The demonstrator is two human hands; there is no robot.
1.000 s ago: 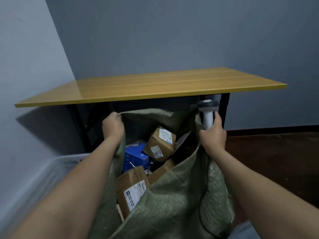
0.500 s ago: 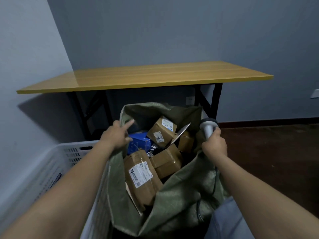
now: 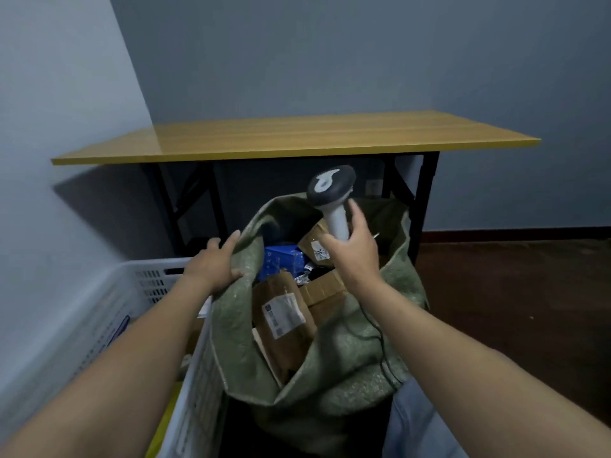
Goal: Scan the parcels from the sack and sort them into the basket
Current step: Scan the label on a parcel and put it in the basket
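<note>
Wood-top desk (image 3: 297, 137) on black legs (image 3: 426, 200) sits beyond my right hand (image 3: 355, 256), grey-blue wall (image 3: 330, 61) behind it, dark floor (image 3: 512, 292) off to that hand's right.

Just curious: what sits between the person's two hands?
The head view shows the open sack there, a blue box inside, between left hand and right hand.

Open sack (image 3: 347, 358) — parcels (image 3: 281, 322) inside, white basket (image 3: 198, 385) beside

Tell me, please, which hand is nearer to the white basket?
Left. The left hand holds the sack by its rim, right beside the basket; the right hand holds the scanner above the sack, farther off.
</note>
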